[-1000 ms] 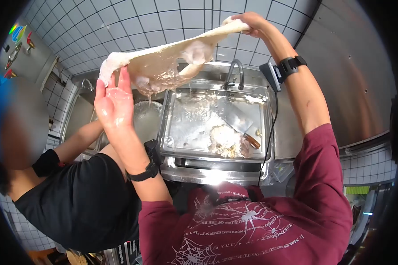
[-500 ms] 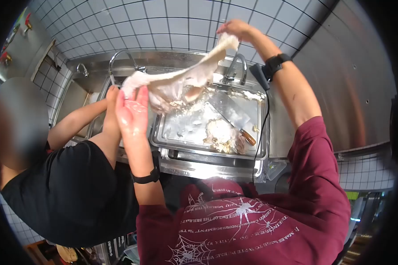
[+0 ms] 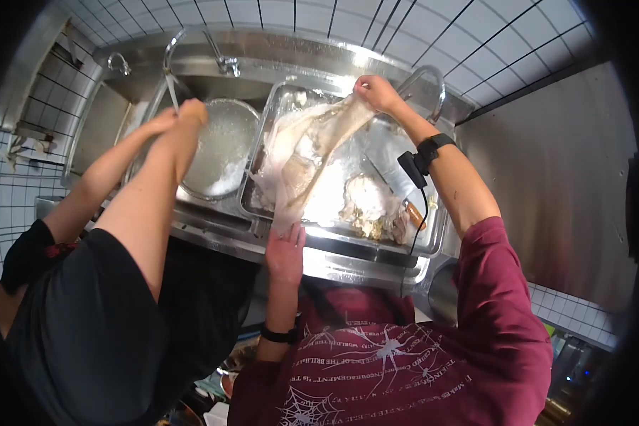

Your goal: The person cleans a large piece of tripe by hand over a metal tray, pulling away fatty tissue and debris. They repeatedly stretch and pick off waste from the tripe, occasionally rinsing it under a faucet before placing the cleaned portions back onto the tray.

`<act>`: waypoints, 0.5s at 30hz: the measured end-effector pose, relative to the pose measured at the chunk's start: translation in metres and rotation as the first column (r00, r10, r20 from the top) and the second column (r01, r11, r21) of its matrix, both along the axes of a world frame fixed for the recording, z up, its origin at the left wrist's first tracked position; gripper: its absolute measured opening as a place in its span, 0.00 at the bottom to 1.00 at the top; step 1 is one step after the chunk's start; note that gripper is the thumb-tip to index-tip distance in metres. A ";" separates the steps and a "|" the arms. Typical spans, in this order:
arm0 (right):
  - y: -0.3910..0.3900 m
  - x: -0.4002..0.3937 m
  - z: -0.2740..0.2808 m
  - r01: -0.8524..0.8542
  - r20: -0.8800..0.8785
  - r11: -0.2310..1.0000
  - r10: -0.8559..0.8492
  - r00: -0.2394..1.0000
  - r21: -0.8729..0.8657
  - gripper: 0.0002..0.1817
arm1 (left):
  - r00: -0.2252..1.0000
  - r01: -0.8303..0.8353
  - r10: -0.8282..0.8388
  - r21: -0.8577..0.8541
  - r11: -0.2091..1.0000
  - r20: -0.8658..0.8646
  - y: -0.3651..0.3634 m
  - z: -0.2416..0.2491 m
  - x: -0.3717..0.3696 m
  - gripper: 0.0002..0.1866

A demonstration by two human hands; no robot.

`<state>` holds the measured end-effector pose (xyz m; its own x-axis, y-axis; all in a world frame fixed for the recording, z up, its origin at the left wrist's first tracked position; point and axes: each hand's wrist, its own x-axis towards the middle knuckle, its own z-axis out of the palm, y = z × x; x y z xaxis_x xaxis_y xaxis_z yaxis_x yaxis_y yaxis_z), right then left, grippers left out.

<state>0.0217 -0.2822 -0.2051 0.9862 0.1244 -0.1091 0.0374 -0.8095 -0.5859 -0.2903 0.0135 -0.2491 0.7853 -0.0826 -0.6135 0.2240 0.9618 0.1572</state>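
A long, floppy sheet of pale raw animal tissue [image 3: 280, 153], perhaps tripe, stretches across the metal tray [image 3: 397, 245]. My right hand [image 3: 378, 94] is closed on its upper end, above the tray's far side. At the tray's near edge, my left hand [image 3: 285, 257] has its fingers on the lower end and seems to grip it. A knife with a wooden handle [image 3: 414, 215] lies in the tray to the right, its blade pointing away. Beside it sits a heap of whitish and yellowish scraps [image 3: 376, 213].
On the left, a co-worker's hands [image 3: 190, 112] are under a tap [image 3: 170, 60] by a round basin of water [image 3: 227, 153]. Another curved tap [image 3: 439, 89] stands behind the tray. A steel panel [image 3: 532, 170] rises on the right. A black cable [image 3: 417, 238] hangs from my right wrist.
The pale tissue has come down from the air onto the tray. My left hand, earlier open and palm up beneath it, has moved down and right to its near end. My right hand has lowered.
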 end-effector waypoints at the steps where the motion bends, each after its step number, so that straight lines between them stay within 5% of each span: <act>1: -0.003 -0.001 -0.020 -0.043 0.094 0.992 0.054 0.994 -0.122 0.12 | 1.000 0.007 -0.007 -0.038 0.999 0.006 -0.002 -0.011 -0.008 0.21; 4: -0.021 -0.004 -0.050 -0.068 0.029 0.986 0.073 0.997 -0.150 0.12 | 0.993 0.074 -0.064 0.109 0.991 -0.098 -0.022 -0.032 -0.032 0.24; 5: -0.025 -0.007 -0.052 -0.029 -0.024 0.993 0.026 0.999 -0.115 0.12 | 0.976 0.214 -0.206 0.152 0.965 -0.066 -0.025 -0.014 -0.031 0.25; 10: -0.031 -0.030 -0.053 0.007 0.015 0.968 -0.003 1.000 -0.253 0.10 | 0.896 0.444 -0.435 0.153 0.883 -0.090 -0.047 0.002 -0.034 0.25; 12: -0.028 -0.045 -0.049 0.130 0.181 0.883 -0.053 0.982 -0.452 0.09 | 0.650 0.754 -0.759 0.136 0.643 -0.018 -0.044 0.011 -0.031 0.24; 14: -0.019 -0.062 -0.053 0.074 0.282 0.913 0.046 0.958 -0.402 0.10 | 0.531 0.840 -0.845 0.171 0.515 -0.063 -0.040 0.015 -0.030 0.22; 15: -0.012 -0.074 -0.053 0.010 0.390 0.934 0.140 0.910 -0.358 0.10 | 0.383 0.871 -0.924 0.335 0.359 -0.007 -0.033 0.015 -0.025 0.20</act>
<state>-0.0522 -0.2941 -0.2582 0.9439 0.2186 0.2474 0.2689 -0.9438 -0.1923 -0.3158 -0.0193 -0.2342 0.4175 -0.6721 -0.6115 0.8754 0.1172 0.4689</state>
